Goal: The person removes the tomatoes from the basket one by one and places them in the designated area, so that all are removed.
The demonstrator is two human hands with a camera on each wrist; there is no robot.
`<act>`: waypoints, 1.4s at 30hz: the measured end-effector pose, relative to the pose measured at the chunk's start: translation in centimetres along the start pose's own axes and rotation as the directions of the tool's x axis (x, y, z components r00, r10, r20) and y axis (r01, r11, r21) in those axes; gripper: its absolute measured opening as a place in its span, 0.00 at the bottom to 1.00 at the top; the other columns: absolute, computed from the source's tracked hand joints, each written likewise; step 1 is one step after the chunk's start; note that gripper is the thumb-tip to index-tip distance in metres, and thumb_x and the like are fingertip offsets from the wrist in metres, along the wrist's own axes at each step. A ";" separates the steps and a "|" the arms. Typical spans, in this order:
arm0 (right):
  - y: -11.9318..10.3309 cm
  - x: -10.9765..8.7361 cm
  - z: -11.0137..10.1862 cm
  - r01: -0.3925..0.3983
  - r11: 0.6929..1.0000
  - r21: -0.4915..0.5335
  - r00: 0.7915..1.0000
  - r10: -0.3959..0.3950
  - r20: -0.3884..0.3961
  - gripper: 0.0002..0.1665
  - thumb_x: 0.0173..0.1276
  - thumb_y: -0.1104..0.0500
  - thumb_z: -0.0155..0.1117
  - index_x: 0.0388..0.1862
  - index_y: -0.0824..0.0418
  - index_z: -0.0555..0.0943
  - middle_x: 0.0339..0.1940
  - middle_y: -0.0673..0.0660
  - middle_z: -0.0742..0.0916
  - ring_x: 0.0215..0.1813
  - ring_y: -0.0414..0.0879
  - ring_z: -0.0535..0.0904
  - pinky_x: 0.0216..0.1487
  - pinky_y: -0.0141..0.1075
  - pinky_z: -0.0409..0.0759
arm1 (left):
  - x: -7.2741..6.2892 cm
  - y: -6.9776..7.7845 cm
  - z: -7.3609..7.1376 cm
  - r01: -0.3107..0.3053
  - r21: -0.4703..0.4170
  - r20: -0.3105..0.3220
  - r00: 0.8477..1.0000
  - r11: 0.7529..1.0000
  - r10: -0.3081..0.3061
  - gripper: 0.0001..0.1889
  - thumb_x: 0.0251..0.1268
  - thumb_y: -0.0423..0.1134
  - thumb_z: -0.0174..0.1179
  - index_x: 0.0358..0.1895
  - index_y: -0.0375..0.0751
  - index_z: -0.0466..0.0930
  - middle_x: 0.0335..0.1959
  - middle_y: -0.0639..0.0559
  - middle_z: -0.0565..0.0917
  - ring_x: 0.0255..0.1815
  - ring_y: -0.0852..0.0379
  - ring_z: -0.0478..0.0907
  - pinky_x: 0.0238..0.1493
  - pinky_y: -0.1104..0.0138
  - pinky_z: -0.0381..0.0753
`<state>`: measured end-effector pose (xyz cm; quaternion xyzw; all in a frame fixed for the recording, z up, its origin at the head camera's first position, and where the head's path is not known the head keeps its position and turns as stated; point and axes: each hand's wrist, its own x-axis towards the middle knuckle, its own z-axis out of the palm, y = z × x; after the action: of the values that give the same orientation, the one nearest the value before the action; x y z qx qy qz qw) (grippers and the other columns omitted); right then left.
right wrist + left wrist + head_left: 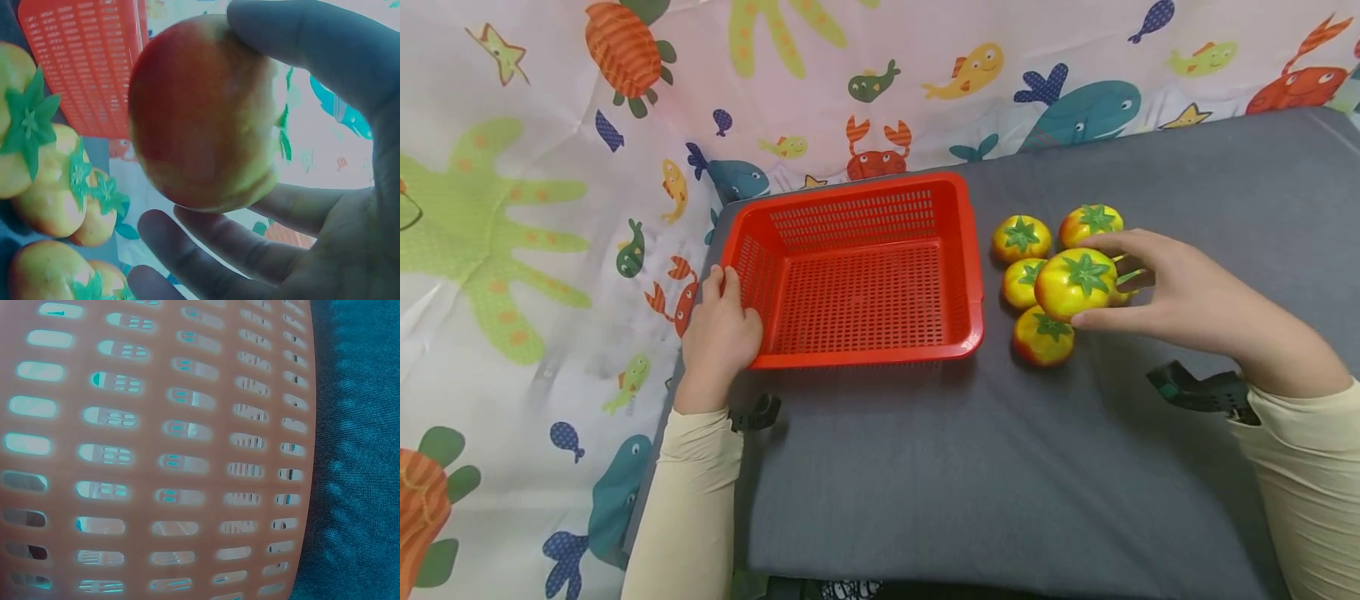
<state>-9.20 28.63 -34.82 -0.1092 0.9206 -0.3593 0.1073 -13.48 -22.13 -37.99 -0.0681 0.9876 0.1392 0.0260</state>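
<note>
A red plastic basket (pixel 970 275) with slotted walls stands on the grey cloth-covered table. My left hand (pixel 721 333) grips its left rim, the fingers over the edge. In the left wrist view the slotted basket wall (pixel 140 475) fills most of the picture, and the hand is out of sight. My right hand (pixel 1187 292) holds a yellow-red tomato (pixel 1058 287) with a green star-shaped top between thumb and fingers. That tomato (pixel 200 119) is close up in the right wrist view, the thumb above it and fingers below. It overlaps several similar tomatoes (pixel 1042 337) grouped right of the basket.
A white curtain (pixel 685 50) printed with sea animals hangs behind the table (pixel 940 475) and along its left side. The basket's back rim stands close to the curtain. Grey tabletop extends in front of the basket and to the right of the tomatoes.
</note>
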 end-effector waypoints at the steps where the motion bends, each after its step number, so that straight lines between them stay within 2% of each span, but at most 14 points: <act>1: 0.2 0.0 0.0 0.000 1.000 -0.001 1.000 0.000 0.004 0.50 0.59 0.47 0.83 0.77 0.59 0.71 0.66 0.65 0.79 0.61 0.64 0.77 0.40 0.25 0.78 | 0.0 0.0 0.0 0.000 0.000 -0.002 1.000 1.000 0.000 0.41 0.76 0.42 0.49 0.87 0.41 0.42 0.87 0.38 0.45 0.66 0.26 0.68 0.57 0.34 0.77; 7: 1.4 -0.2 -0.1 -0.018 0.999 -0.026 1.000 0.018 0.016 0.51 0.57 0.47 0.84 0.75 0.62 0.71 0.68 0.67 0.78 0.62 0.65 0.76 0.39 0.23 0.77 | 0.0 0.0 0.2 0.000 0.007 -0.008 1.000 1.000 0.001 0.41 0.75 0.42 0.50 0.86 0.41 0.43 0.87 0.38 0.46 0.66 0.26 0.68 0.56 0.34 0.78; 17: 2.3 -0.1 0.2 -0.019 0.997 -0.075 0.998 0.023 0.053 0.52 0.56 0.48 0.85 0.74 0.67 0.72 0.66 0.70 0.80 0.59 0.67 0.80 0.43 0.31 0.81 | -0.1 -0.2 0.2 0.004 0.006 -0.014 1.000 1.000 -0.004 0.41 0.76 0.43 0.49 0.87 0.41 0.43 0.87 0.37 0.46 0.65 0.26 0.69 0.56 0.34 0.78; 22: 2.7 -0.2 0.4 -0.034 0.995 -0.090 0.997 0.039 0.061 0.53 0.55 0.47 0.85 0.74 0.69 0.71 0.65 0.71 0.80 0.59 0.66 0.79 0.47 0.41 0.84 | -0.1 -0.3 0.2 -0.003 0.005 -0.025 1.000 1.000 0.003 0.41 0.75 0.42 0.50 0.86 0.41 0.43 0.87 0.37 0.47 0.63 0.26 0.70 0.53 0.35 0.80; 25: 3.1 -0.3 0.5 -0.039 0.995 -0.093 0.997 0.044 0.057 0.54 0.56 0.47 0.85 0.74 0.69 0.71 0.64 0.72 0.80 0.58 0.67 0.80 0.51 0.51 0.86 | -0.1 -0.2 0.2 -0.001 0.011 -0.020 1.000 1.000 0.001 0.41 0.76 0.42 0.49 0.87 0.42 0.43 0.87 0.38 0.46 0.63 0.26 0.70 0.52 0.35 0.80; 28: 3.6 -0.5 0.5 -0.050 0.994 -0.097 0.997 0.056 0.059 0.55 0.56 0.46 0.85 0.74 0.71 0.70 0.63 0.74 0.80 0.57 0.69 0.80 0.55 0.62 0.83 | 0.0 -0.2 0.2 -0.002 0.018 -0.012 1.000 1.000 0.002 0.40 0.77 0.42 0.48 0.87 0.42 0.42 0.88 0.40 0.45 0.64 0.26 0.70 0.52 0.36 0.80; 30: 3.9 -0.6 0.5 -0.058 0.993 -0.102 0.996 0.065 0.066 0.55 0.56 0.46 0.85 0.73 0.72 0.69 0.62 0.75 0.80 0.56 0.70 0.81 0.56 0.64 0.82 | 0.1 -0.1 0.2 -0.004 0.021 -0.009 1.000 1.000 0.004 0.40 0.77 0.43 0.47 0.87 0.42 0.42 0.88 0.40 0.45 0.64 0.26 0.70 0.51 0.36 0.80; 36: 4.5 -0.6 0.6 -0.067 0.991 -0.116 0.993 0.077 0.086 0.55 0.54 0.45 0.86 0.72 0.71 0.70 0.61 0.75 0.80 0.55 0.69 0.81 0.51 0.61 0.84 | 0.0 0.1 0.1 -0.013 0.025 -0.002 1.000 1.000 0.013 0.40 0.77 0.42 0.47 0.87 0.42 0.43 0.88 0.40 0.45 0.63 0.26 0.71 0.49 0.37 0.80; 42: 4.8 -0.3 0.5 -0.067 0.990 -0.123 0.990 0.081 0.112 0.55 0.52 0.45 0.87 0.71 0.70 0.71 0.62 0.75 0.80 0.54 0.68 0.82 0.43 0.51 0.87 | 0.0 0.2 -0.1 -0.008 0.022 -0.006 1.000 1.000 0.008 0.40 0.76 0.42 0.48 0.87 0.42 0.43 0.88 0.39 0.45 0.63 0.26 0.70 0.49 0.37 0.80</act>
<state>-9.40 31.83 -38.48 -0.1020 0.9359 -0.2924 0.1676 -13.45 -21.99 -37.86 -0.0642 0.9894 0.1281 0.0234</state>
